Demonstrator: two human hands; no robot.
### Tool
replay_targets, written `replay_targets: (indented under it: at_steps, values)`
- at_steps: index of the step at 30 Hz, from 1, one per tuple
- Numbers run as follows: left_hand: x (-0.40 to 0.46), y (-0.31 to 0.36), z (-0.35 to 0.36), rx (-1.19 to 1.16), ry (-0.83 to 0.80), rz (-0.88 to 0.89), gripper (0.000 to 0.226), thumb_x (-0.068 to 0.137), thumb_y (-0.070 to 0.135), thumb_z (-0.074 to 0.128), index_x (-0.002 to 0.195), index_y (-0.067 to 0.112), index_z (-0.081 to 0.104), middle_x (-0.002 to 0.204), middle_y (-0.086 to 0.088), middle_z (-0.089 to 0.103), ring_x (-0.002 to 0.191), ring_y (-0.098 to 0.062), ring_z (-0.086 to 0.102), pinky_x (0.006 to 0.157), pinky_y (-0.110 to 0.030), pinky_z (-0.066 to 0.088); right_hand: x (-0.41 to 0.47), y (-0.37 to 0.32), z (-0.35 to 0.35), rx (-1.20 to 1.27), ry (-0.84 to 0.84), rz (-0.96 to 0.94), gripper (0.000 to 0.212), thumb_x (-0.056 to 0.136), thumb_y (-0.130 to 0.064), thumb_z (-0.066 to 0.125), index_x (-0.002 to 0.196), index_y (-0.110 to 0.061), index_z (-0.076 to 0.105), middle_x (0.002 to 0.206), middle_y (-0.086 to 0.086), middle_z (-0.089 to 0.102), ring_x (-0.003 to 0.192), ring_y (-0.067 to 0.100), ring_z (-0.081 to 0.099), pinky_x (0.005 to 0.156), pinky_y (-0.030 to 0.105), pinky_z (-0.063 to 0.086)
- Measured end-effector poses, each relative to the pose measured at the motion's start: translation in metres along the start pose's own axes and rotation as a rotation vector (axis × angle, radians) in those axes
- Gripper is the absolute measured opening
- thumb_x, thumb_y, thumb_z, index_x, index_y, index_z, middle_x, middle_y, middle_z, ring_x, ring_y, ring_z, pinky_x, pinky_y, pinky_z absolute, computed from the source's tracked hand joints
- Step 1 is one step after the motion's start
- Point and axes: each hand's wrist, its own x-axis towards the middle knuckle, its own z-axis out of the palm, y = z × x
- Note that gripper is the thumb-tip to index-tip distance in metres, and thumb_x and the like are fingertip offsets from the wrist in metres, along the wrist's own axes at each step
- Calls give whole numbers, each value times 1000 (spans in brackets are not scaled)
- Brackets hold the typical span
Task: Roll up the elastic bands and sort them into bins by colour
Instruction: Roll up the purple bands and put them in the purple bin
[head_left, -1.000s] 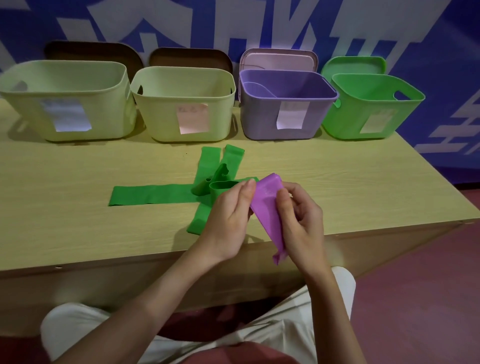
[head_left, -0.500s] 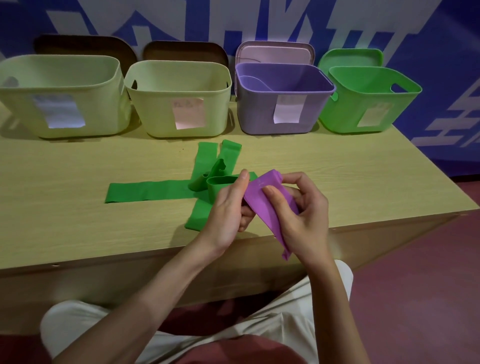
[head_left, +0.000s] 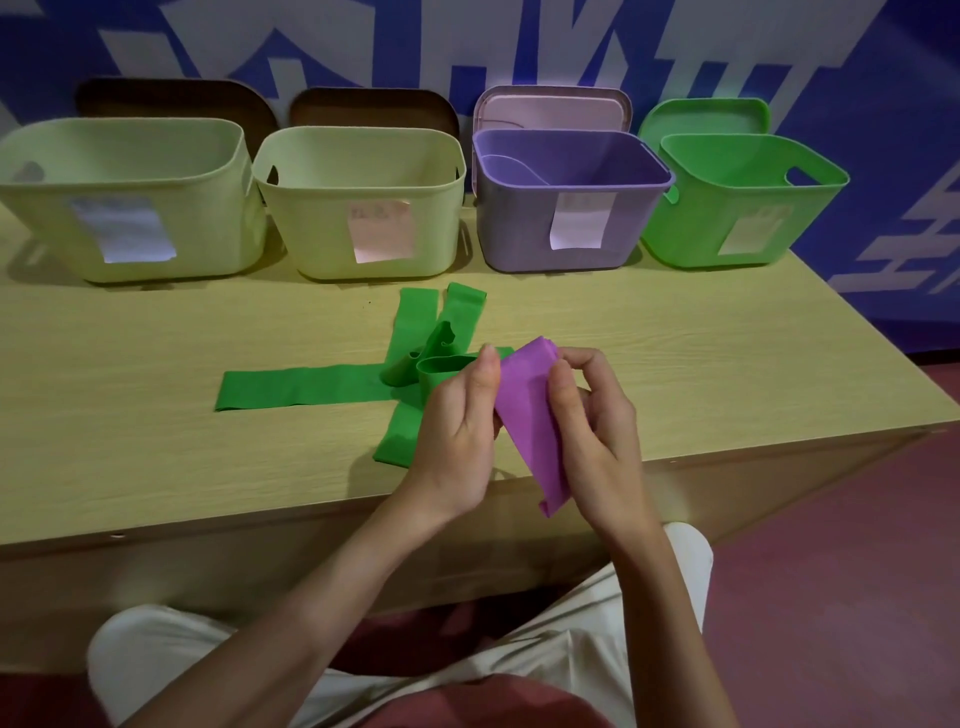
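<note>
Over table (head_left: 156, 467), hands pinch folded purple band (head_left: 530, 415)

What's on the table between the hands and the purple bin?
In the head view, green bands lie crossed on the table between the hands and the purple bin. Both hands, left and right, hold a purple band.

Just the one view, worn on my head, looking forward and steeply down: my lap at the bottom edge, my left hand (head_left: 457, 436) and right hand (head_left: 597, 431) close up at centre, the table (head_left: 156, 441) beyond, the wall farthest off.
</note>
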Motion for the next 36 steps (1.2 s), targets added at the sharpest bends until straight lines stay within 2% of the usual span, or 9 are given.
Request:
replay_targets:
  at_steps: [3, 5, 12, 16, 23, 27, 30, 34, 36]
  values:
    - [1, 4, 2, -87, 40, -54, 56, 105, 32, 26, 56, 11, 43, 44, 7, 37, 40, -9, 33, 43, -20, 29, 1, -3, -1, 20, -48, -41, 30, 94, -23, 49, 121, -12, 46, 52, -11, 58, 43, 1, 50, 44, 11, 34]
    - [2, 8, 2, -146, 65, -101, 57, 104, 25, 24, 52, 15, 44, 41, 9, 33, 36, -5, 28, 38, -16, 24, 4, -4, -1, -15, -55, -73, 33, 94, -13, 54, 126, -9, 48, 56, -15, 61, 46, 0, 52, 47, 9, 35]
    - [0, 14, 2, -215, 46, -237, 52, 103, 32, 28, 56, 12, 35, 40, 5, 28, 35, -7, 23, 37, -17, 20, 5, -5, -1, -38, 4, -66, 12, 88, -13, 65, 98, -11, 59, 66, -12, 68, 56, 3, 62, 51, 12, 41]
    - [-1, 12, 1, -85, 23, -169, 54, 102, 35, 26, 56, 11, 39, 42, 8, 32, 38, -5, 30, 41, -15, 27, 3, -4, -2, -45, 54, -72, 22, 83, -27, 64, 89, -8, 56, 63, -3, 66, 49, 6, 59, 46, 16, 41]
    - [-8, 12, 4, -163, 1, -100, 44, 98, 35, 30, 63, 10, 43, 44, 9, 38, 42, -1, 35, 43, -13, 30, 2, 2, -1, -32, 48, -60, 24, 85, -34, 62, 86, -11, 54, 59, 0, 62, 44, 6, 53, 41, 17, 36]
    - [-1, 4, 0, -50, 46, -71, 52, 100, 41, 31, 57, 14, 41, 44, 8, 35, 40, -7, 32, 42, -20, 26, 1, 2, -4, 7, -26, -15, 27, 83, -32, 59, 95, -8, 56, 58, -10, 62, 49, 1, 52, 46, 13, 36]
    - [2, 6, -1, -72, 114, -123, 51, 102, 33, 31, 57, 12, 40, 43, 4, 32, 37, -8, 29, 39, -21, 22, 2, 3, -7, 58, -46, -7, 29, 83, -26, 63, 110, -14, 59, 70, 0, 69, 59, 5, 61, 52, 16, 44]
    - [2, 10, 0, -149, 87, -205, 49, 104, 29, 30, 59, 10, 40, 42, 2, 30, 35, -9, 24, 40, -21, 17, 5, 7, -11, 13, -42, -44, 40, 88, -17, 64, 128, -14, 58, 69, 13, 63, 63, 9, 56, 58, 18, 43]
    - [1, 14, 2, -179, 60, -247, 48, 103, 30, 30, 60, 11, 39, 41, 3, 28, 35, -9, 21, 41, -24, 14, 6, 7, -11, 42, -32, -52, 38, 88, -14, 64, 126, -15, 60, 89, 3, 72, 82, 7, 66, 67, 17, 48]
